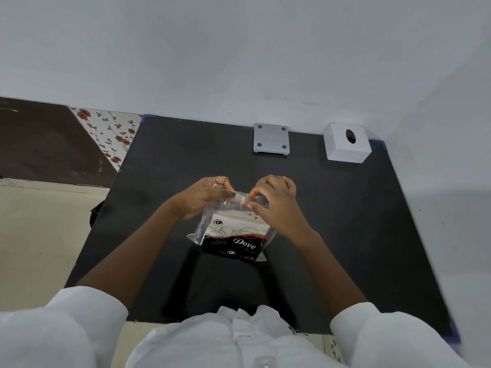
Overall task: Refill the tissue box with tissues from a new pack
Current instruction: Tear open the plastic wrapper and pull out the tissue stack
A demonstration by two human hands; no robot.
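A new tissue pack (233, 235) in clear plastic, white on top and black with "Dove" lettering below, stands on the black table (332, 221) in the middle. My left hand (204, 195) pinches the left part of the pack's top plastic edge. My right hand (276, 203) pinches the same edge on the right. Both hands are closed on the wrapper, close together. The white cube tissue box (346, 143) with a dark oval hole on top stands at the table's far right corner, well away from both hands.
A grey square plate (271, 139) with four dark pads lies at the table's far edge, left of the box. White walls close in behind and on the right. Left of the table are a beige floor and floral tiles (109, 131).
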